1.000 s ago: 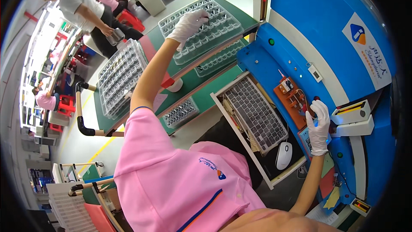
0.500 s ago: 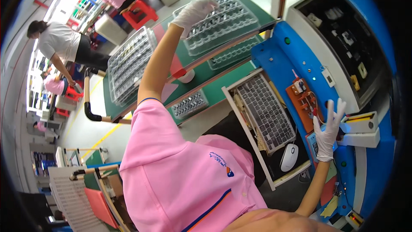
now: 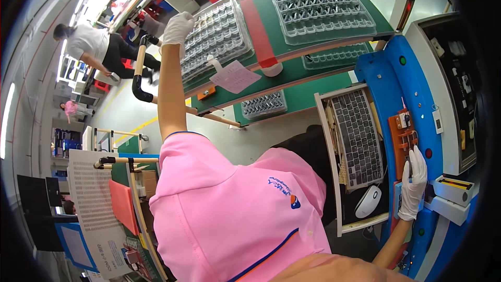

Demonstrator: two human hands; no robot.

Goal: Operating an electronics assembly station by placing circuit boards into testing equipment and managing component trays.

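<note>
Our left hand [image 3: 178, 30] curled its fingers by the clear tray [image 3: 246, 40] at left on the counter [image 3: 277, 45]; our right hand [image 3: 414, 184], fingers extended, lay near the orange fixture [image 3: 399, 137]. We couldn't tell whether either grasped anything.

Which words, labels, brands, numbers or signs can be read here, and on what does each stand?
I do not copy printed wording; it stands here:
Pink shirt: blue lettering beside a blue-and-orange emblem.
White panel: dark print, partly blurred.
Pink paper slip: writing too faint to read.
Keyboard: key markings too small.
</note>
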